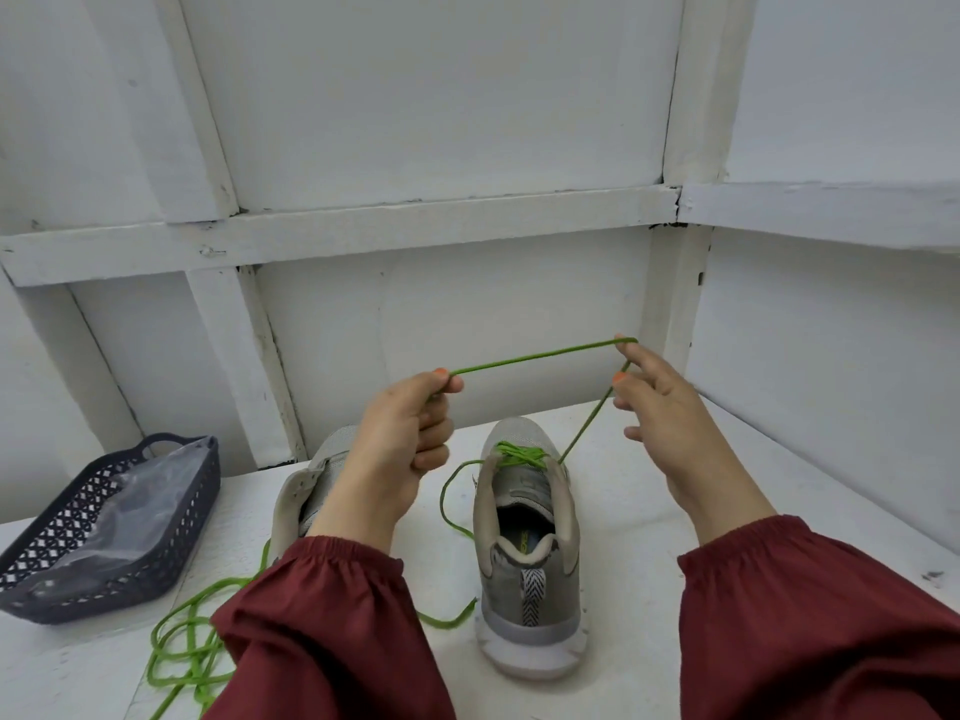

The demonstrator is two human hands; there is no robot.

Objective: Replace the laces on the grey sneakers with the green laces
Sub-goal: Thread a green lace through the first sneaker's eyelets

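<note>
left sneaker (pixel 311 483) partly behind left hand (pixel 410 433)

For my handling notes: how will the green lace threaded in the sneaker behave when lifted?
Probably floppy: the green lace is straight only where left hand and right hand stretch it; elsewhere it curls slack. Likely light: thin cord.

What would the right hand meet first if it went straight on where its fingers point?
Probably the white back wall; nothing else shows ahead of the right hand, though depth is unclear.
</note>
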